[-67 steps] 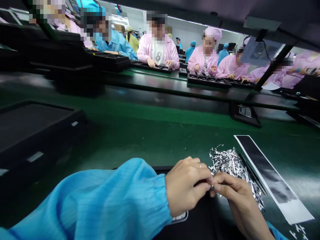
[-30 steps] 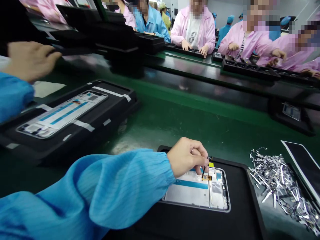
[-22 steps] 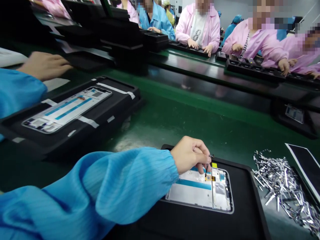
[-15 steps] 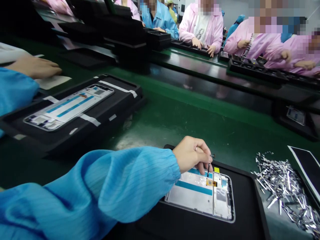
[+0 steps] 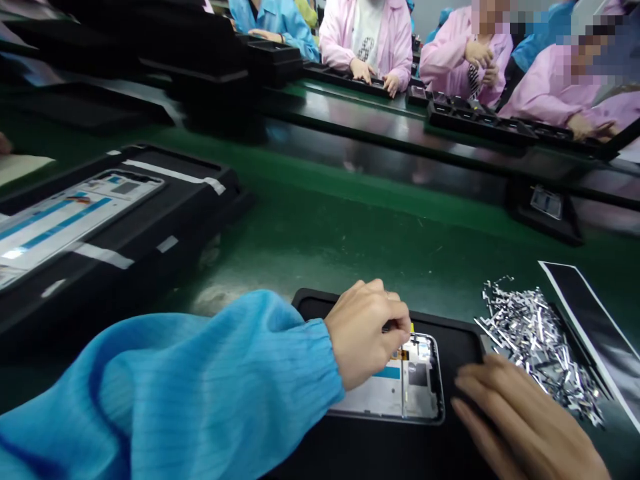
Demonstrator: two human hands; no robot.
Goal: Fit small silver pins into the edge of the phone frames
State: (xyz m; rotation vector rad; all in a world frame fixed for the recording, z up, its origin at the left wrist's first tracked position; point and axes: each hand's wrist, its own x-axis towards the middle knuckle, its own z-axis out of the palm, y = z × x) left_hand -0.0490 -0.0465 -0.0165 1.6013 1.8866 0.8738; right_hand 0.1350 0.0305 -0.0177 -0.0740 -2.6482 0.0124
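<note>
A silver phone frame [image 5: 420, 400] with a blue strip and a small orange flex piece lies in a black tray [image 5: 455, 333]. Over its upper left part is my left hand [image 5: 367, 330], in a blue sleeve, with thumb and fingertips pinched together; what they hold, if anything, is hidden. Beside the frame's right end, my right hand [image 5: 525, 413] is low over the tray's right edge. It is blurred, with its fingers stretched out and nothing visible in them.
Right of the tray lies a heap of small metallic strips [image 5: 540, 340], beside a white-edged black sheet [image 5: 595, 327]. A second phone frame [image 5: 65, 223] sits on a black tray [image 5: 200, 220] at left. People in pink and blue work across the table.
My right hand has come into view at the lower right. My left hand has turned palm down over the frame, hiding the dark thin part seen at its fingertips. The view has shifted right.
</note>
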